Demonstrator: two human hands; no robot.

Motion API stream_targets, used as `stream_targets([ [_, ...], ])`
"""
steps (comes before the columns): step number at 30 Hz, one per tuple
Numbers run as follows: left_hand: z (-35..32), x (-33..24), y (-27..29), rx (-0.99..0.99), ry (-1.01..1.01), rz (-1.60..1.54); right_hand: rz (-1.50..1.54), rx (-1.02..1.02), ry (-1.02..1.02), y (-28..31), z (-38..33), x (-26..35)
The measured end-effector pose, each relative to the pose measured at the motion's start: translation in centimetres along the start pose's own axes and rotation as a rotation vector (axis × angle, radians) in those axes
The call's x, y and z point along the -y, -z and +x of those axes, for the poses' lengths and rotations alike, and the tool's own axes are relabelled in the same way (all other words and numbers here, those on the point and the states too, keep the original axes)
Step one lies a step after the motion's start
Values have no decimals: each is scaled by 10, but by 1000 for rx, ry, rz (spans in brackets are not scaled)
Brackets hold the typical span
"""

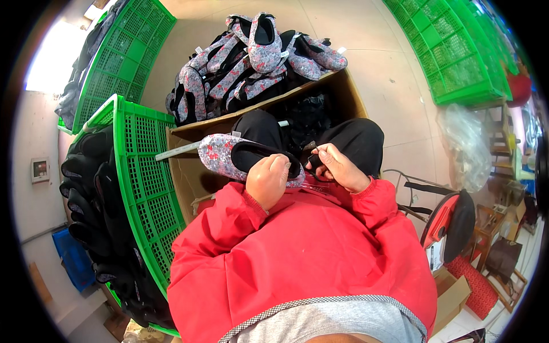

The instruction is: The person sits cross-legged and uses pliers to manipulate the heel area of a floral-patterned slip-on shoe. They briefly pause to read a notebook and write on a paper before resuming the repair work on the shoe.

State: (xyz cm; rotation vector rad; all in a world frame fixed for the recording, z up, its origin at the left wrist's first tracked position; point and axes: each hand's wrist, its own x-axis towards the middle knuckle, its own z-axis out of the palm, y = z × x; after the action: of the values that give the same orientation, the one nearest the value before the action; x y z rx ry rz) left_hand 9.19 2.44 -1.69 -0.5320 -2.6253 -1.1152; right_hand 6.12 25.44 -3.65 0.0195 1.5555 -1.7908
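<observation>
A grey floral slip-on shoe (216, 155) with red flowers and a black lining lies across my lap, its toe pointing left. My left hand (267, 180) grips it near the heel end, fingers closed at the black opening. Just to the right, my right hand (338, 167) is closed with bent fingers around a small dark object (311, 147), too small to name surely. The object's tip sticks out past the fingertips, apart from the shoe. Beyond my knees, a heap of matching floral shoes (264, 54) is piled on a cardboard box (353, 96).
At my left stands a green plastic crate (147, 171) full of black-lined shoes (86, 208). Other green crates (117, 68) rise at the far left and far right. A pale strip (180, 150) juts from the box. A clear plastic bag (468, 148) lies to the right.
</observation>
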Motion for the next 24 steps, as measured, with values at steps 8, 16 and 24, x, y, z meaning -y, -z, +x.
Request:
stream_targets([
  [8, 0, 9, -22, -31, 67, -23, 107, 38, -90, 2, -13, 3],
  [16, -2, 12, -29, -35, 61, 3, 327, 47, -187, -21, -19, 7],
  [24, -6, 16, -32, 1, 57, 3, 443, 3, -280, -31, -11, 3],
])
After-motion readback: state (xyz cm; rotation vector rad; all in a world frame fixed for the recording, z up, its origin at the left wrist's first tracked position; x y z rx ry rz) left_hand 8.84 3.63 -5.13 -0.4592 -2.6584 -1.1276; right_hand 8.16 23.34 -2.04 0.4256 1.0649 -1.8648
